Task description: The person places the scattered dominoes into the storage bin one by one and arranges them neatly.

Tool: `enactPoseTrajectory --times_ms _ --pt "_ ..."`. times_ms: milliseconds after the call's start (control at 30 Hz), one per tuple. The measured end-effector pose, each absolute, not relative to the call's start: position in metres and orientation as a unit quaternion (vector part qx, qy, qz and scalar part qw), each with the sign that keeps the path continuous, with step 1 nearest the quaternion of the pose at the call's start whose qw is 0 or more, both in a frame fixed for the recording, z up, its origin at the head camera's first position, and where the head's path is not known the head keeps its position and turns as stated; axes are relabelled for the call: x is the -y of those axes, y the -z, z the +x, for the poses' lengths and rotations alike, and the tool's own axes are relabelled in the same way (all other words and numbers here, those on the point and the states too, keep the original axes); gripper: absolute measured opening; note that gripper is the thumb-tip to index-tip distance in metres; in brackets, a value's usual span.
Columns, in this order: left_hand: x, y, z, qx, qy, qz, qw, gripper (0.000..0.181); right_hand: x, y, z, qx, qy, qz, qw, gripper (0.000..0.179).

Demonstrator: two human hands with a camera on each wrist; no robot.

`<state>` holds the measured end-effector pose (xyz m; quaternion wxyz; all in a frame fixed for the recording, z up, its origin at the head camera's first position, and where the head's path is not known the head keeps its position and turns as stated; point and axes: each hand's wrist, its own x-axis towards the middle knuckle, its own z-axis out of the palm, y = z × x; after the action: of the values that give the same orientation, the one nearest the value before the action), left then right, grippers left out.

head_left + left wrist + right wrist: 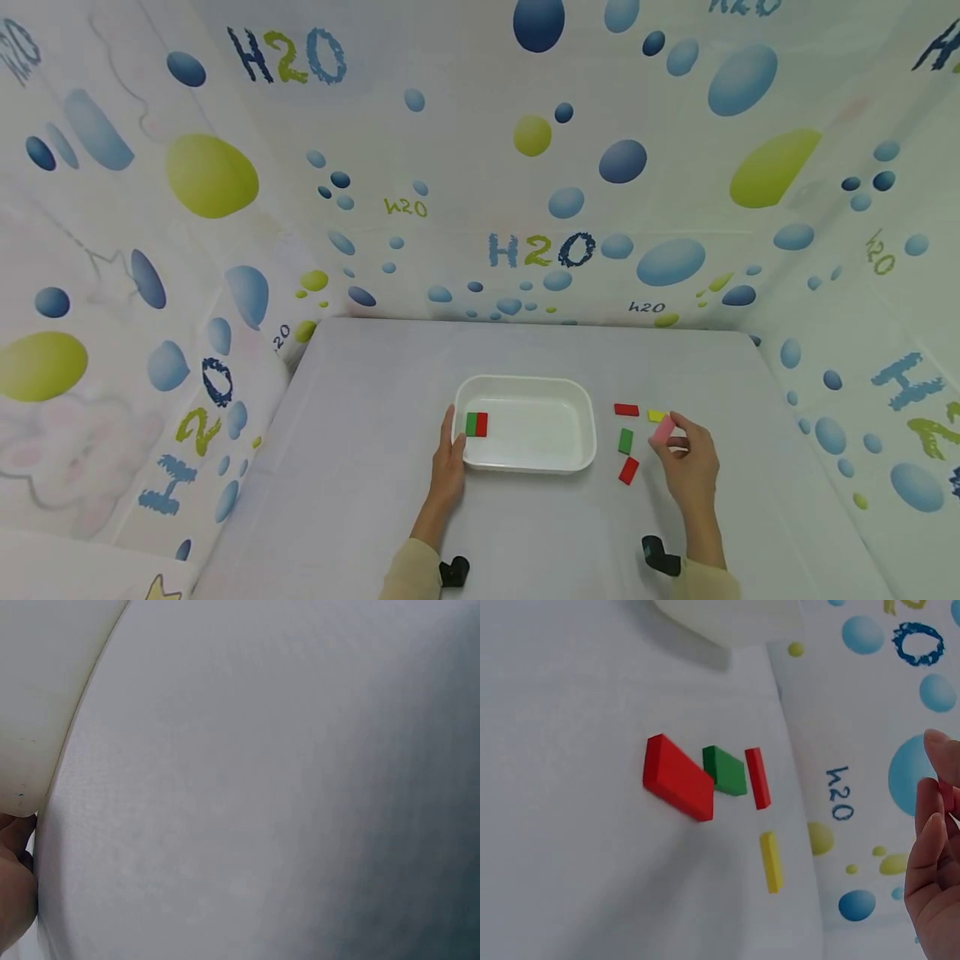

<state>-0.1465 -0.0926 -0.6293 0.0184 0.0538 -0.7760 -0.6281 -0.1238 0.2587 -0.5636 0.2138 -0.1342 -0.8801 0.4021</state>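
The white tray (525,466) has a green block (471,424) and a red block (482,424) side by side at its left end. My left hand (447,467) holds the tray's left edge, fingers along the outer wall and thumb at the rim; the left wrist view catches only part of it beside the tray. Between thumb and fingers, my right hand (692,467) pinches a pinkish-red block (663,429) above the table. Near that hand lie a yellow block (771,862), a green block (725,771), a red block (679,780) and another red block (757,778).
A pale cloth covers the table (360,392). Behind it rises a white backdrop (465,150) printed with blue and yellow-green spots. Black mounts (660,557) sit at both wrists.
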Motion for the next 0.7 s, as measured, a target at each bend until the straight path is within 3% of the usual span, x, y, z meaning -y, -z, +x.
enactPoseTrajectory --times_ms 433,700 --pt "0.092 0.628 -0.145 0.781 0.621 0.056 0.020 0.055 -0.221 0.541 -0.148 0.858 -0.453 -0.053 0.238 0.054" --pt "0.092 0.626 -0.145 0.782 0.621 0.055 0.015 0.055 -0.196 0.537 -0.159 0.855 -0.475 -0.021 0.208 0.055"
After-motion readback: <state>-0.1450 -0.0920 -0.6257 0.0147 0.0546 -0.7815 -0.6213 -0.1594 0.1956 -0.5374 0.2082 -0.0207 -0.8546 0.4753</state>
